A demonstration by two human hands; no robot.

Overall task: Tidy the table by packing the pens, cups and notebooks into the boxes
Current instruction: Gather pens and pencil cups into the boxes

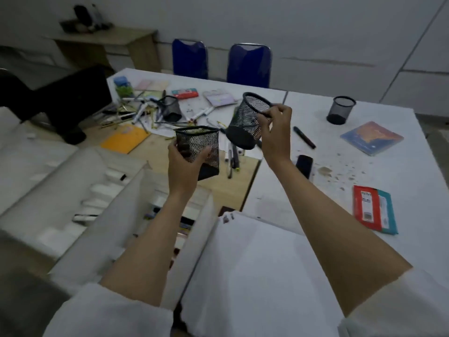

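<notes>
My left hand (185, 164) grips a square black mesh cup (201, 147) from below, held upright above the table. My right hand (275, 132) pinches the rim of a round black mesh cup (247, 120), which hangs tilted to the left. Both cups are in the air, close together but apart. An open white box (136, 215) with pens inside lies below my left arm. Another mesh cup (171, 108) lies tipped among several scattered pens (143, 113). A third round mesh cup (340, 109) stands at the far right.
A yellow notebook (125, 138), a blue-orange book (371, 137), a red-teal book (375, 210), a black marker (305, 137) and a dark phone (305, 164) lie on the table. A white box flap (255, 263) is near me. Two blue chairs (249, 64) stand behind.
</notes>
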